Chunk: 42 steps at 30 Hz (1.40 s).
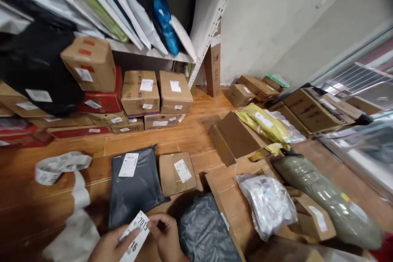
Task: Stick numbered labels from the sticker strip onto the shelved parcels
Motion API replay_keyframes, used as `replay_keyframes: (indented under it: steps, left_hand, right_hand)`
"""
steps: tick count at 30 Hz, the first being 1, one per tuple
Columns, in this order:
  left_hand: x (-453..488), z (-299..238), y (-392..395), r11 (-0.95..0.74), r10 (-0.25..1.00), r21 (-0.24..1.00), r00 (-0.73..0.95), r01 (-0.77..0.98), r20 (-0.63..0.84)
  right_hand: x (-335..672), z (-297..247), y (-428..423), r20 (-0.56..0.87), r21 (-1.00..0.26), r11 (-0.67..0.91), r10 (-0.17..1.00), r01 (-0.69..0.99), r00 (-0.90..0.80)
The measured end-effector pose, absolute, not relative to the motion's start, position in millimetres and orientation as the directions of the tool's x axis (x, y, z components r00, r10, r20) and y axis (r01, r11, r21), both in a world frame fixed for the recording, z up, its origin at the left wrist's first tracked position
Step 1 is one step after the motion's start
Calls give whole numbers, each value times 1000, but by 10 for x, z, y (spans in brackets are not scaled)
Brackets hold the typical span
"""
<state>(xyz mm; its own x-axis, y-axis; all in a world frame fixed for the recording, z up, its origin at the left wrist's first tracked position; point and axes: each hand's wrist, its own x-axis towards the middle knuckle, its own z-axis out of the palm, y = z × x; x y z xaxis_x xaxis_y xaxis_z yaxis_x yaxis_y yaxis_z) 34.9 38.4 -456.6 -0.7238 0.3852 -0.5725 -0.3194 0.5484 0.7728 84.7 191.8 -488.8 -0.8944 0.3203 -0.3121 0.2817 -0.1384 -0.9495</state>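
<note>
At the bottom edge, my left hand (110,247) and my right hand (167,237) both pinch a white paper label (136,235) printed with numbers. The left thumb presses on its lower part, and the right fingers grip its upper right edge. Just right of my hands lies a crinkled dark grey plastic parcel (205,233). Beyond my hands, on the wooden floor (190,135), lie a flat dark grey mailer (133,186) with a white shipping label and a small cardboard box (176,174).
A curled strip of label backing paper (61,168) trails at the left. Cardboard boxes (156,94) are stacked under a metal shelf of mailers. At the right lie a clear bagged parcel (268,202), a yellow bag (267,125), an olive wrapped bundle (325,198) and more boxes.
</note>
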Motion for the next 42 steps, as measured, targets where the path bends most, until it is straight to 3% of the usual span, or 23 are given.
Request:
replay_keyframes:
  steps: [4, 10, 15, 19, 29, 34, 42]
  left_hand:
    - [232, -5318, 792, 543, 412, 805, -758, -241, -505]
    - [244, -5947, 1056, 355, 526, 871, -698, -339, -486]
    - [434, -6100, 947, 278, 410, 835, -728, -475, -550]
    - [511, -6162, 831, 223, 363, 801, -715, -556, -597]
    - [503, -6233, 838, 263, 317, 821, -759, -506, -569]
    - [519, -6283, 837, 310, 363, 829, -748, -466, -556]
    - [621, -6282, 871, 301, 384, 840, -749, -451, -540]
  right_hand:
    - [687, -5481, 2417, -293, -956, -117, 272, 270, -917]
    - [509, -5954, 2836, -289, -957, -69, 228, 281, -930]
    - [384, -5922, 2961, -243, -969, -19, 264, 247, -933]
    - [290, -5902, 3031, -258, -964, 16, 194, 266, -946]
    - [312, -6135, 3052, -246, -954, 139, 139, 265, -959]
    - [374, -6276, 3248, -241, -772, 581, 106, 257, -965]
    - [559, -6695, 3508, -267, -438, 846, 201, 304, -943]
